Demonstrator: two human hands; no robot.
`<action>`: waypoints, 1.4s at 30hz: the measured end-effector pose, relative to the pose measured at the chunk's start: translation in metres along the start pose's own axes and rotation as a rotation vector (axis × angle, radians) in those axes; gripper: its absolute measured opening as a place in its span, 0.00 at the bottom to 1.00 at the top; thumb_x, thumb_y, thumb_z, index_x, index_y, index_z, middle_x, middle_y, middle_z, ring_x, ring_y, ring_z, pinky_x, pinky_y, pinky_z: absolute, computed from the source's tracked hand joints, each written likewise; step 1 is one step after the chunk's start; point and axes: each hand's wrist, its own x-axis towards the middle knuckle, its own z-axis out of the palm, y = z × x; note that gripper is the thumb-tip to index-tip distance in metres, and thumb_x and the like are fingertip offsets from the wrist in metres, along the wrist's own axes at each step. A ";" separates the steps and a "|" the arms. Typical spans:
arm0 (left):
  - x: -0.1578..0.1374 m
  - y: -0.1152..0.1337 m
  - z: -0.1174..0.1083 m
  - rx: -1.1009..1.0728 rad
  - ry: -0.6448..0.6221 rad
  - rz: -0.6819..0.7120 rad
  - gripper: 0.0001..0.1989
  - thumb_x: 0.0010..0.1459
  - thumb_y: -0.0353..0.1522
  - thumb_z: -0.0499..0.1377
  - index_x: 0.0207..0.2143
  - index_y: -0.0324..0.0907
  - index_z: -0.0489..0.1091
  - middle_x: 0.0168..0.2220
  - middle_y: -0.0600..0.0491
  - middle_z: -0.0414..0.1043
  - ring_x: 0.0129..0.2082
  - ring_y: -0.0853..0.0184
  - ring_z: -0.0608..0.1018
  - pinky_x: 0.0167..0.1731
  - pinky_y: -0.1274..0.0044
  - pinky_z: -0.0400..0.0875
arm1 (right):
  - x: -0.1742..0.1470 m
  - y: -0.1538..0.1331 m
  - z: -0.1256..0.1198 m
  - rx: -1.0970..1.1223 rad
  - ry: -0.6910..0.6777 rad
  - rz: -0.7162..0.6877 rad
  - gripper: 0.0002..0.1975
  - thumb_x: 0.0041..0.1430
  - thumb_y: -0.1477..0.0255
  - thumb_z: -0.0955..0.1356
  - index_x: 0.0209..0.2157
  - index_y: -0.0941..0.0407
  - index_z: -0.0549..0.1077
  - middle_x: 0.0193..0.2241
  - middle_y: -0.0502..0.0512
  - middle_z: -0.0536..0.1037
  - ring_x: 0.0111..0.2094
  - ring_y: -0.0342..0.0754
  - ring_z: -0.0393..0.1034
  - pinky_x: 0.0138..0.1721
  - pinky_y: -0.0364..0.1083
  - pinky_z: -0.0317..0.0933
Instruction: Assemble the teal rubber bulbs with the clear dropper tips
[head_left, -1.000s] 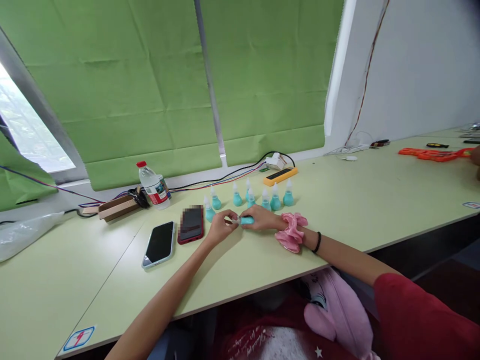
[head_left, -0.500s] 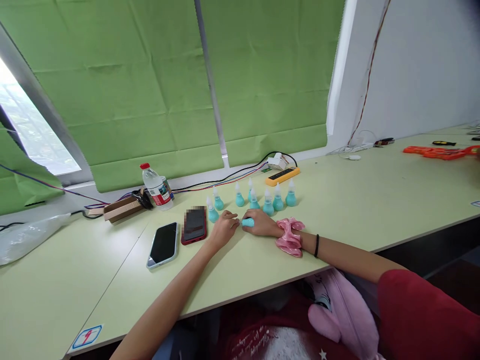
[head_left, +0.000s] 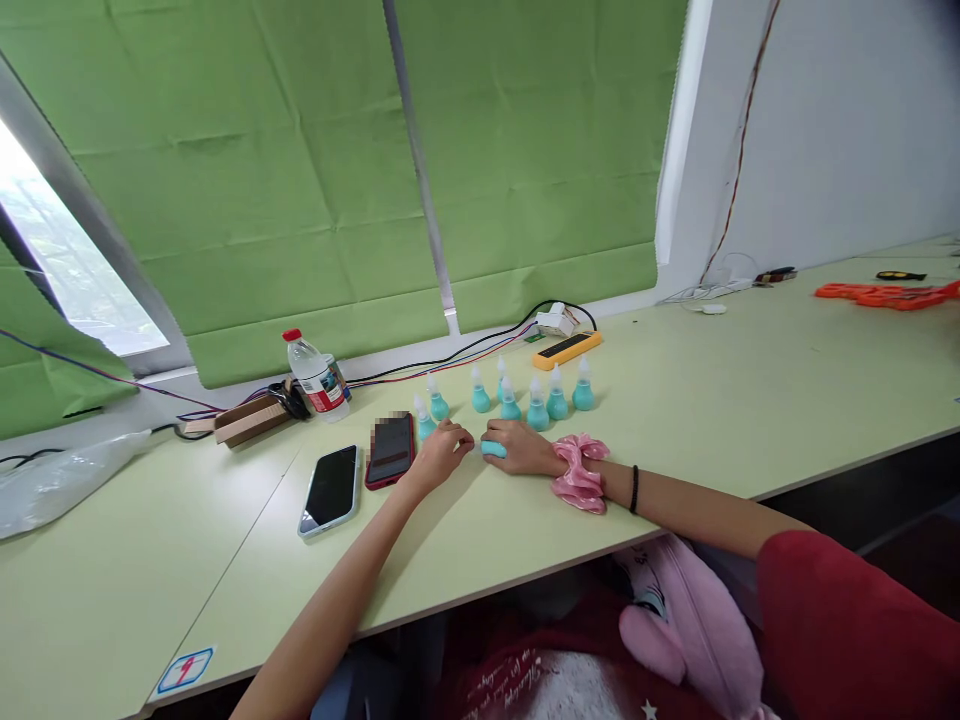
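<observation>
My right hand [head_left: 519, 447] is wrapped round a turquoise rubber bulb [head_left: 493, 449], which lies sideways just above the table. It looks like the bulb of a nasal aspirator. My left hand [head_left: 444, 452] faces it from the left, thumb and fingers pinched together close to the bulb's end; whatever they hold is too small to make out. Behind my hands stand several upright nasal aspirators with turquoise bulbs and clear pointed tips, such as one at the right [head_left: 583, 392] and one at the left [head_left: 439, 405]. Another aspirator [head_left: 425, 424] is partly hidden by my left hand.
Two phones, one pale-edged [head_left: 330, 490] and one red-cased [head_left: 390, 452], lie left of my hands. Beyond them are a water bottle [head_left: 316, 378] and an open cardboard box [head_left: 251, 420]. A yellow power strip [head_left: 568, 351] and cables run along the wall.
The bulb in my right hand has turned slightly and sits deeper in the fingers. My left fingers have drawn closer together into a pinch. The standing aspirators have not moved.
</observation>
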 end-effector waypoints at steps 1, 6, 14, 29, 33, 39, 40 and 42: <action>0.000 0.002 0.000 0.049 -0.010 0.013 0.08 0.53 0.27 0.49 0.28 0.38 0.67 0.27 0.50 0.68 0.33 0.65 0.66 0.31 0.76 0.61 | 0.000 0.000 0.000 -0.007 -0.005 0.003 0.07 0.50 0.70 0.61 0.29 0.56 0.69 0.28 0.58 0.69 0.30 0.48 0.63 0.29 0.45 0.54; 0.000 0.011 0.009 0.227 -0.003 -0.016 0.09 0.55 0.26 0.45 0.29 0.37 0.64 0.27 0.47 0.66 0.34 0.62 0.66 0.31 0.73 0.60 | 0.003 0.004 0.005 0.071 -0.012 0.149 0.06 0.47 0.69 0.64 0.28 0.55 0.70 0.28 0.56 0.71 0.31 0.49 0.64 0.30 0.45 0.54; 0.001 -0.001 0.010 -0.229 0.237 -0.285 0.08 0.56 0.29 0.42 0.32 0.39 0.59 0.23 0.55 0.63 0.22 0.71 0.66 0.23 0.80 0.59 | 0.006 0.006 0.006 0.252 -0.002 0.294 0.07 0.47 0.68 0.65 0.24 0.57 0.71 0.25 0.56 0.73 0.27 0.49 0.65 0.29 0.45 0.54; -0.004 -0.006 0.004 -0.015 0.080 -0.312 0.14 0.57 0.33 0.43 0.29 0.39 0.67 0.23 0.52 0.68 0.25 0.68 0.70 0.24 0.80 0.56 | 0.005 0.008 0.006 0.259 0.109 0.210 0.09 0.41 0.72 0.67 0.29 0.59 0.70 0.29 0.54 0.72 0.32 0.46 0.65 0.36 0.44 0.56; -0.006 0.012 -0.002 0.025 0.119 -0.237 0.19 0.59 0.38 0.38 0.28 0.40 0.64 0.22 0.53 0.66 0.24 0.68 0.69 0.22 0.80 0.54 | 0.004 -0.001 0.000 0.369 0.088 0.200 0.09 0.47 0.70 0.64 0.31 0.59 0.68 0.27 0.52 0.71 0.28 0.43 0.64 0.33 0.43 0.56; -0.008 0.022 0.003 0.107 0.140 -0.178 0.19 0.58 0.38 0.39 0.24 0.40 0.63 0.22 0.51 0.67 0.23 0.69 0.69 0.22 0.79 0.53 | 0.002 -0.027 -0.003 0.550 0.069 0.099 0.09 0.48 0.71 0.64 0.32 0.59 0.65 0.28 0.51 0.71 0.28 0.43 0.64 0.29 0.41 0.57; -0.008 0.023 0.004 0.124 0.126 -0.173 0.20 0.58 0.38 0.39 0.22 0.40 0.64 0.21 0.51 0.67 0.21 0.69 0.68 0.21 0.79 0.52 | 0.002 -0.029 -0.003 0.558 0.066 0.091 0.09 0.47 0.71 0.64 0.32 0.59 0.65 0.29 0.52 0.71 0.28 0.43 0.64 0.29 0.42 0.58; -0.008 0.023 0.007 0.165 0.116 -0.188 0.23 0.58 0.37 0.38 0.19 0.39 0.64 0.19 0.50 0.67 0.19 0.70 0.68 0.20 0.78 0.50 | 0.001 -0.033 -0.002 0.551 0.052 0.091 0.10 0.46 0.71 0.65 0.32 0.59 0.67 0.29 0.53 0.72 0.28 0.44 0.64 0.29 0.42 0.58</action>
